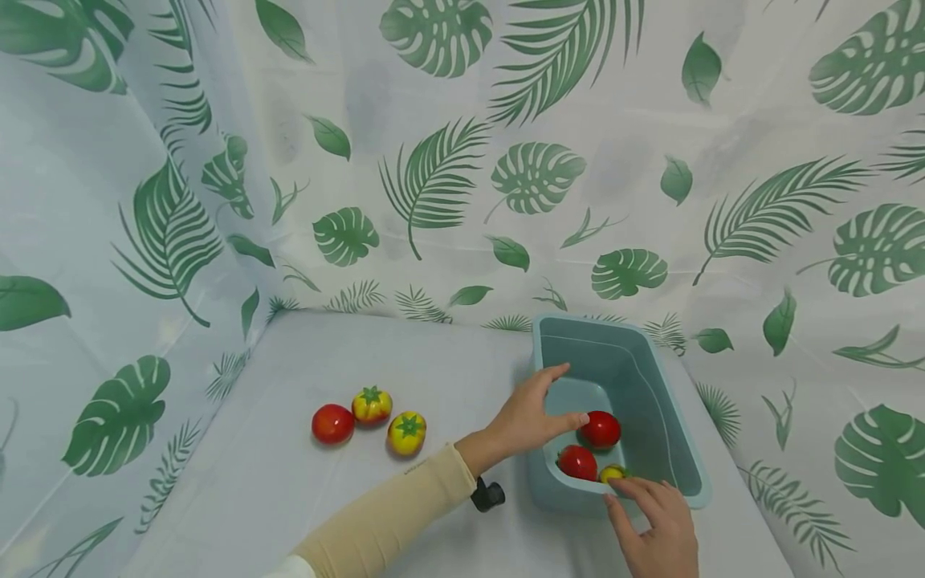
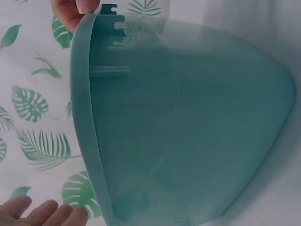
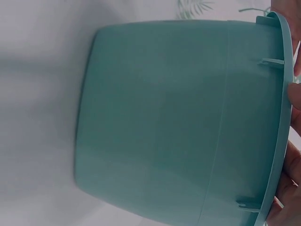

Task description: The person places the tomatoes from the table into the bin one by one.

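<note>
A blue-green plastic bin (image 1: 545, 490) stands on the right of the table. Inside lie a red tomato (image 1: 601, 430), another red tomato (image 1: 576, 462) and a small yellow fruit (image 1: 613, 473) at the near wall. My left hand (image 1: 531, 413) reaches over the left rim, fingers extended, thumb tip overlapping the farther tomato. Over the near rim bends my right hand (image 1: 654, 522), its fingertips right by the yellow fruit and its thumb apart from them. The left wrist view shows the bin's outer wall (image 2: 188, 117) and my left fingers (image 2: 44, 214); right fingers (image 3: 289, 176) show behind the rim in the right wrist view.
On the table left of my forearm lie a red tomato (image 1: 333, 424) and two yellow-red fruits with green leafy tops, one farther back (image 1: 372, 406) and one nearer (image 1: 407, 434). A black wrist camera (image 1: 487, 495) sticks out below my left wrist. Leaf-print sheeting (image 1: 448, 265) hangs behind.
</note>
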{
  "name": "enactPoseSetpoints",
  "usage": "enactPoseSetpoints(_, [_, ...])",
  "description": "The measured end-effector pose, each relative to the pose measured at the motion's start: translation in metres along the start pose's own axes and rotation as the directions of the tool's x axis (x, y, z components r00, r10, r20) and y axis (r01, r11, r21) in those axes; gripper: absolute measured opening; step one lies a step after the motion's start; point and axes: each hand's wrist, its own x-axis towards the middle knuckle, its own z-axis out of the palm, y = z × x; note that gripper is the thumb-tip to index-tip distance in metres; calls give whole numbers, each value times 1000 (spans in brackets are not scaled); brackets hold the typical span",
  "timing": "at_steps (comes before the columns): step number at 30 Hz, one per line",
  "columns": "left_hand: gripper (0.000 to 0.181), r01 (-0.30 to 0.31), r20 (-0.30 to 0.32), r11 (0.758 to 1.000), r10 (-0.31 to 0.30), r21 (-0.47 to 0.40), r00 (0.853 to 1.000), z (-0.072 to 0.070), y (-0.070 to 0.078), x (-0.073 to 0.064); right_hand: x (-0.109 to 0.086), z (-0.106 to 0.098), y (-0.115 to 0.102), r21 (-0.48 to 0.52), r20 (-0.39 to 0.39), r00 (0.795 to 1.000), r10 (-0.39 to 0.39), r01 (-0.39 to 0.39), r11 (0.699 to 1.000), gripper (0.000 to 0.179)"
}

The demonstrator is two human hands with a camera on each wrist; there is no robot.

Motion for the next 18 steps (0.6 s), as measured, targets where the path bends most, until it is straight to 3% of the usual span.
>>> enactPoseSetpoints(10, [76, 11, -31, 999, -12, -36, 999, -17, -9, -7, -1, 4, 1, 10, -12, 1000, 1, -1, 1000, 29])
enactPoseSetpoints(18, [75, -3, -94, 998, -3, -57, 996, -42, -27, -15, -3, 5, 0, -17, -28, 999, 17, -18, 1000, 29])
